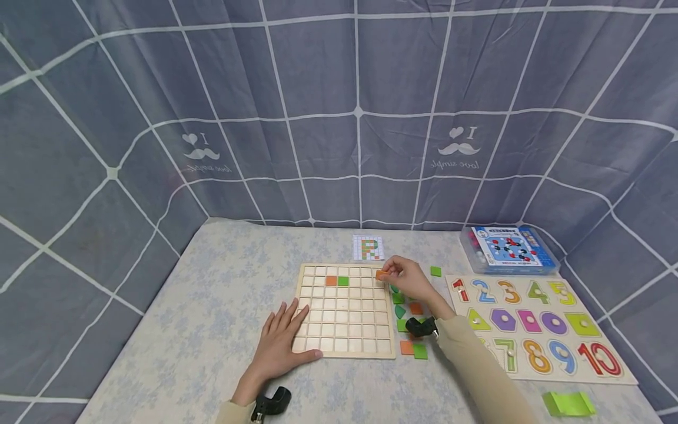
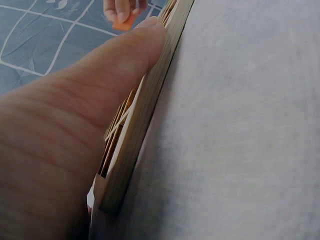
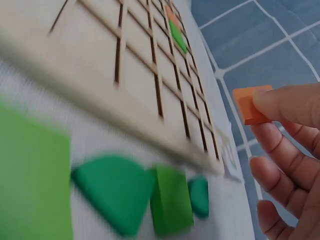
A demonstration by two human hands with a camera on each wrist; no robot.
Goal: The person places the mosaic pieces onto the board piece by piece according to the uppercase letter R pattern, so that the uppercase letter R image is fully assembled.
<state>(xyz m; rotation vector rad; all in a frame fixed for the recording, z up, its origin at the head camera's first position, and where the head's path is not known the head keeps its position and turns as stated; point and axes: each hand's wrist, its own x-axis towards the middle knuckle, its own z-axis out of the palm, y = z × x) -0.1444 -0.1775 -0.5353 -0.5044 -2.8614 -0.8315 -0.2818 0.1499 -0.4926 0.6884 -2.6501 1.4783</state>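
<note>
A wooden grid board [image 1: 341,321] lies on the table, with an orange tile [image 1: 331,281] and a green tile [image 1: 343,281] side by side in its second row. My left hand [image 1: 281,341] rests with fingers spread on the board's lower left edge; the left wrist view shows its thumb [image 2: 125,55] along the wooden rim. Between thumb and forefinger, my right hand [image 1: 408,280] pinches an orange square tile [image 3: 250,102], raised near the board's upper right corner. Below that hand, green and orange pieces lie beside the board, among them a dark green rounded piece [image 3: 117,187].
A pattern card [image 1: 368,248] with coloured squares lies behind the board. To the right are a number and shape puzzle board [image 1: 519,341], a clear plastic box [image 1: 508,252] and a bright green curved piece [image 1: 569,404]. One green tile [image 1: 435,271] lies apart.
</note>
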